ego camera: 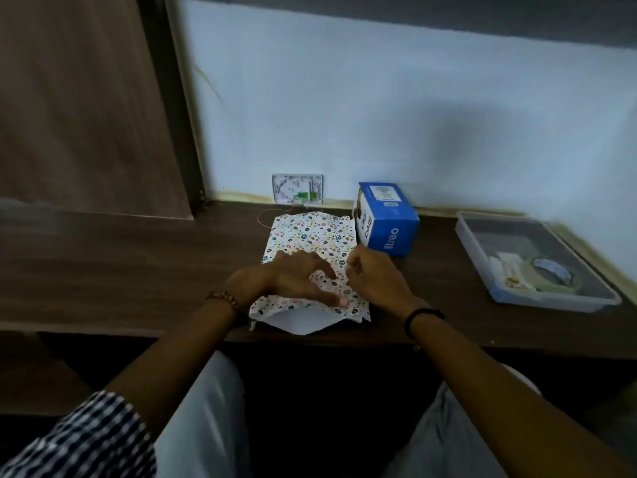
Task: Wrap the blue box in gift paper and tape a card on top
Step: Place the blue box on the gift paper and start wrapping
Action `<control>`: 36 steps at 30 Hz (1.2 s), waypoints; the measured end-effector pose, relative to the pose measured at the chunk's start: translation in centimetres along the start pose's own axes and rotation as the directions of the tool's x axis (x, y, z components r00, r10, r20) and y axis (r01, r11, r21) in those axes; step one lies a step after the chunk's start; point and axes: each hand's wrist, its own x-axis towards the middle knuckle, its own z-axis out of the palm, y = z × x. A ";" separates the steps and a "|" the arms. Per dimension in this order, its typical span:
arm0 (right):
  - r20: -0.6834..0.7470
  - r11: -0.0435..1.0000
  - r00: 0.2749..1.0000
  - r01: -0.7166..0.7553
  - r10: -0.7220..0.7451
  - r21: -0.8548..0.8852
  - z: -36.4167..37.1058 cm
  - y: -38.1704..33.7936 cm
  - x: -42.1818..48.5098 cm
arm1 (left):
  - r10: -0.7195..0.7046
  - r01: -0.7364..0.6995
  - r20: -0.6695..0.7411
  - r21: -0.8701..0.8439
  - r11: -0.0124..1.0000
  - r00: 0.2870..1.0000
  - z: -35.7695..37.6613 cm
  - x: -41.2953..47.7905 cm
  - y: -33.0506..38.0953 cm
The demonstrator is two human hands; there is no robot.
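The dark wooden surface (138,263) carries the folded gift paper (310,236) at its middle, reaching to the front edge with the white underside showing there. A clear tray (482,250) at the right end holds a tape roll (551,274) and a card (510,270), and the unwrapped blue box (389,219) stands near the back edge, just beside the paper's far right corner. The left grip (300,277) lies wide, fingers spread flat on the paper, while the right grip (375,277) is narrow, fingers curled and pinching the paper's right edge.
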 end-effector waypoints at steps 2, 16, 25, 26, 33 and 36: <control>0.011 1.000 1.000 -0.009 0.009 -0.029 -0.4 0.0 -0.4 | 0.019 -0.021 0.122 0.011 1.000 0.992 -0.2 -0.4 0.0; 0.106 0.962 0.984 -0.164 0.144 0.218 -1.2 0.6 -1.1 | 0.023 -0.022 -0.045 0.018 1.000 0.999 2.0 -0.8 -1.6; -0.162 0.944 0.968 -0.138 0.193 0.299 -1.4 0.0 0.3 | -0.092 -0.091 -0.650 -0.242 0.966 0.755 1.8 -0.7 0.0; -0.258 0.960 0.951 -0.099 0.168 0.261 -1.7 0.1 0.5 | -0.138 -0.121 -0.684 -0.316 0.941 0.716 1.7 -1.0 0.6; -0.572 0.988 0.820 -0.090 0.002 -0.124 -3.4 1.5 3.1 | -0.368 -0.406 -0.698 -0.680 0.611 0.615 2.4 -1.2 1.2; -0.539 0.948 0.833 -0.261 0.125 -0.183 -4.1 2.8 4.7 | -0.526 -0.542 -0.626 -0.774 0.327 0.577 2.6 -1.0 1.0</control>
